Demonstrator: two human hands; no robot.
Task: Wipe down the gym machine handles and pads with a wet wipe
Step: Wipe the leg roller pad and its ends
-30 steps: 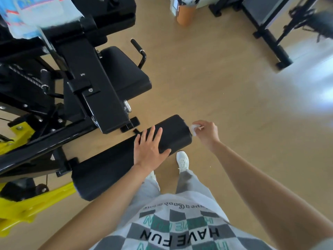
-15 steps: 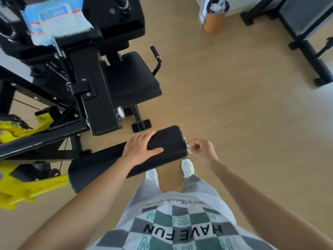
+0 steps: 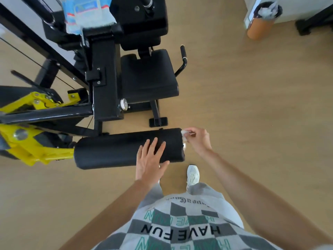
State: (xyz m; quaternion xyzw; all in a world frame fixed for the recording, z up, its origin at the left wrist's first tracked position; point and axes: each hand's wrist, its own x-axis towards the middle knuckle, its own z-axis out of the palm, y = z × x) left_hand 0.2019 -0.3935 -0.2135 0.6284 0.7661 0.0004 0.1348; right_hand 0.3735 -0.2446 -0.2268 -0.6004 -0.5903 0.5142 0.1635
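A black roller pad (image 3: 115, 150) lies across the front of the gym machine. My left hand (image 3: 150, 160) rests flat on the pad's right part, fingers straight and spread. My right hand (image 3: 197, 140) pinches a small white wet wipe (image 3: 184, 134) against the pad's right end face. Behind the pad sit the black seat pad (image 3: 147, 76) and a curved black handle (image 3: 182, 58) at its right side.
The machine's black frame (image 3: 104, 87) and yellow parts (image 3: 30, 141) fill the left. A blue wipes pack (image 3: 86, 13) sits on top of the machine. An orange bin (image 3: 261, 22) with used wipes stands at the far right. My white shoe (image 3: 192, 175) is below the pad.
My left hand has slid from a grasp over the pad top to lying flat with straight fingers. My right hand keeps the wipe at the pad's end, now higher on it. The camera view shifted.
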